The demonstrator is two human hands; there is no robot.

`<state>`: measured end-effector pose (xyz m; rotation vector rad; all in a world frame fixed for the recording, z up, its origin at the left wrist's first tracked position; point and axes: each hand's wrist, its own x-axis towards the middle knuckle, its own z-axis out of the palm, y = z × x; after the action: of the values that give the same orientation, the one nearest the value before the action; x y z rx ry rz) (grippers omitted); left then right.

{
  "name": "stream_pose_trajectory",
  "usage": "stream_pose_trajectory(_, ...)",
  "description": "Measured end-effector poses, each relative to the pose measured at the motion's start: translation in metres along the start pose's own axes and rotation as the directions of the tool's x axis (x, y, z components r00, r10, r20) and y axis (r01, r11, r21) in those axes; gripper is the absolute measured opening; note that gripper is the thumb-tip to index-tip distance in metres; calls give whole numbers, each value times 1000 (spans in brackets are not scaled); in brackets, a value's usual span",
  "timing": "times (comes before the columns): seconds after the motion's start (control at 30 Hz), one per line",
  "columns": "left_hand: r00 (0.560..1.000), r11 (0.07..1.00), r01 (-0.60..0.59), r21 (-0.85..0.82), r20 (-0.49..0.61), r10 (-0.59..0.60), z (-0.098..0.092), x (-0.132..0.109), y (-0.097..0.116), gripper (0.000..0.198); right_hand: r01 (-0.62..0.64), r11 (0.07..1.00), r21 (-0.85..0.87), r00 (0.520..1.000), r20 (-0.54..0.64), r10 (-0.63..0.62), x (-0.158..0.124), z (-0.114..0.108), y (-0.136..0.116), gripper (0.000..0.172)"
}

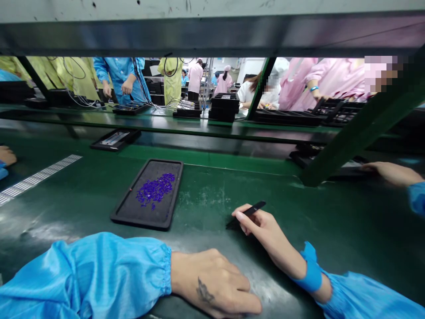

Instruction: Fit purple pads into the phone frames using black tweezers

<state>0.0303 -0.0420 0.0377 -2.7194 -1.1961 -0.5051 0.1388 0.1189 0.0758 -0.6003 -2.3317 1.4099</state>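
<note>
My right hand (pixel 257 221) pinches slim black tweezers (pixel 254 209) over the green tabletop, their tip pointing down and left. Closer to me, my left hand (pixel 215 281) lies back up with its fingers curled; its fingertips and anything under them are hidden. Both arms wear light blue sleeves, and a blue band (pixel 310 272) wraps my right wrist. Beyond my left arm sits a shallow black tray (pixel 122 208). Many tiny violet-blue pieces (pixel 156 188) are spread in it, too small to name. Neither hand touches the tray.
A pale gridded strip (pixel 40 177) runs along the left. Behind the tray is another black tray (pixel 114 139) with a flat part inside. A green post (pixel 358 137) slants down at right, near a co-worker's hand (pixel 395 173). Another person's hand (pixel 6 155) shows at far left. A shelf (pixel 212 35) hangs overhead.
</note>
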Motion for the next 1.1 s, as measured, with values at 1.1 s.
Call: stream_pose_trajectory(1.1, 998, 1000, -3, -9, -62, 2, 0, -1, -1, 10, -45, 971, 236, 999, 38, 37, -3, 2, 3, 49)
